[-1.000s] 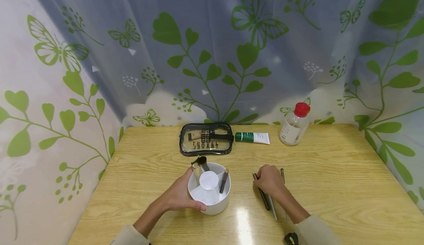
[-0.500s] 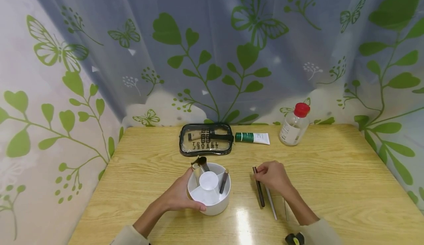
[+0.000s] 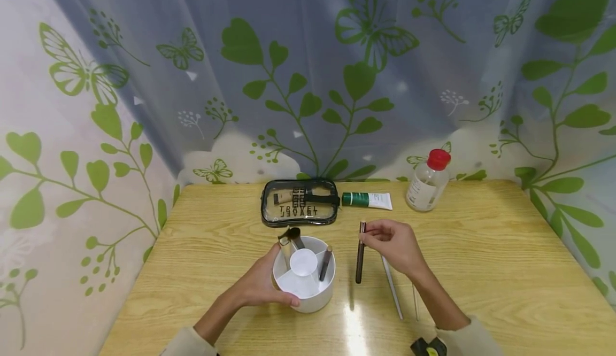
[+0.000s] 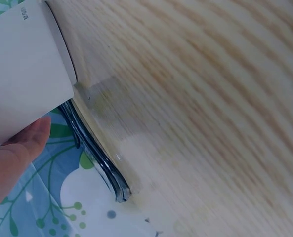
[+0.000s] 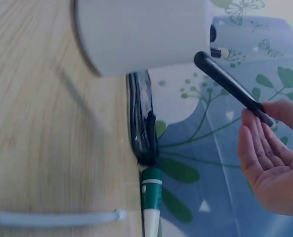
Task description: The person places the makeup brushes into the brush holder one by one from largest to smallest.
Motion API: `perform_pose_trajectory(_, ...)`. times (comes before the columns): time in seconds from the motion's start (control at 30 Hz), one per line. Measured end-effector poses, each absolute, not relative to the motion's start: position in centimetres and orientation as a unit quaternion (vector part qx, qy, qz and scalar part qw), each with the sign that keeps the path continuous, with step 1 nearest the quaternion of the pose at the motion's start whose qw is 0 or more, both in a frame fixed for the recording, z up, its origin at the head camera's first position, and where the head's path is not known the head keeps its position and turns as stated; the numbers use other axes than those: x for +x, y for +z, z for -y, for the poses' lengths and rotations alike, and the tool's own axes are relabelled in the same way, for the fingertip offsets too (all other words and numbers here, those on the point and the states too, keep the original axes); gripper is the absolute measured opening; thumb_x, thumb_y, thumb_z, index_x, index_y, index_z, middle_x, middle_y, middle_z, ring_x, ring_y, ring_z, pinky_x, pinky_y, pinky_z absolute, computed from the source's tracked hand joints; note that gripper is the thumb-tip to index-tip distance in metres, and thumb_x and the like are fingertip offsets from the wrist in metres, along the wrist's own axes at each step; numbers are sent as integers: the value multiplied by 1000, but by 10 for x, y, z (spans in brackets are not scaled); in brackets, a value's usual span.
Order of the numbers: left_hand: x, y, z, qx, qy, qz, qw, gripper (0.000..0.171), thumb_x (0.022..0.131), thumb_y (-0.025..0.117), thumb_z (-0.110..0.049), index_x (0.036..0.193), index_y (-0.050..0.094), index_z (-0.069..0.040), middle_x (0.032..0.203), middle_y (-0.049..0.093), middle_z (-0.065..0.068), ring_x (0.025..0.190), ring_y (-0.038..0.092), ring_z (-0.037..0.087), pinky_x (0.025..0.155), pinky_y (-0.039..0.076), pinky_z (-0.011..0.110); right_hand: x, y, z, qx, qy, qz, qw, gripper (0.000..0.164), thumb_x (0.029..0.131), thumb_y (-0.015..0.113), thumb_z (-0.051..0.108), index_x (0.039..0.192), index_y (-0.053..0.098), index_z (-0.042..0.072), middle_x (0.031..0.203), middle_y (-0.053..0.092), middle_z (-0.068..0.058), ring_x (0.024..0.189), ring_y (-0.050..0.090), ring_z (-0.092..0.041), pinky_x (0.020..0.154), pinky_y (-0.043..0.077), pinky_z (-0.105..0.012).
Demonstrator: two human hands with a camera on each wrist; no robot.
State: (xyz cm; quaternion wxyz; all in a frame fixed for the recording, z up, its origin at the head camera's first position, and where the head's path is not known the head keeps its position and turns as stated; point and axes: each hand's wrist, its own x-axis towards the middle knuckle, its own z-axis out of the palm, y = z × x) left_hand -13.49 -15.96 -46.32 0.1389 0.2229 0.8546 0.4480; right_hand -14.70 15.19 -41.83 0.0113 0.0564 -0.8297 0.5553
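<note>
The dark tube (image 3: 360,262) is pinched only near its top by the right hand (image 3: 397,244), so it may be dropped; the container (image 3: 314,303) is gripped by the left hand (image 3: 262,282).

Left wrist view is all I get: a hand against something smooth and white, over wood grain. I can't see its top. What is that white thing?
Observer: The head view shows an open-topped, round white container, divided inside.
Visitor: Oh! Is anything in it?
Observer: Yes, a few slim items stand in it, among them a dark-bristled brush at the far side.
Visitor: And is anything else being held, out of my sight?
Observer: Yes, the right hand pinches a dark stick near its upper end.
</note>
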Motion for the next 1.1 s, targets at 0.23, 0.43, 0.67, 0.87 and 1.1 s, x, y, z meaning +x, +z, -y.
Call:
perform_pose_trajectory(0.23, -135, -463, 159, 224, 445, -856, 139, 113, 58, 90, -39, 147, 24, -21, 130, 54, 0, 115, 53, 16, 98, 44, 37, -144, -409, -141, 53, 605, 793, 51, 23, 82, 74, 14, 98, 68, -1, 91, 69, -14, 74, 64, -5, 69, 54, -20)
perform_pose_trajectory(0.43, -134, -462, 159, 226, 445, -856, 135, 112, 57, 89, -40, 146, 26, -18, 127, 55, 1, 113, 54, 15, 96, 45, 36, -142, -408, -130, 67, 638, 765, 64, 23, 82, 73, 9, 99, 65, -4, 92, 68, -16, 75, 64, -5, 70, 56, -22)
perform_pose_trajectory(0.67, -133, -461, 159, 220, 445, -857, 137, 113, 57, 89, -41, 147, 25, -16, 127, 55, 2, 113, 54, 16, 96, 45, 38, -138, -419, -117, 69, 636, 767, 47, 21, 81, 74, 9, 96, 65, -2, 90, 68, -16, 74, 65, -5, 68, 55, -22)
perform_pose_trajectory(0.87, -133, -461, 159, 224, 446, -857, 132, 113, 57, 89, -41, 147, 25, -17, 126, 55, 1, 112, 54, 16, 97, 45, 37, -133, -426, -109, 48, 614, 788, 10, 21, 80, 74, 8, 97, 66, -1, 91, 70, -15, 75, 68, -8, 67, 55, -21)
perform_pose_trajectory(1.1, -134, -461, 159, 229, 448, -854, 133, 114, 57, 89, -40, 148, 23, -20, 127, 55, 1, 112, 55, 15, 96, 46, 35, -129, -430, -102, 55, 568, 821, 7, 15, 77, 75, 7, 89, 67, 2, 83, 70, -9, 73, 66, -12, 66, 54, -20)
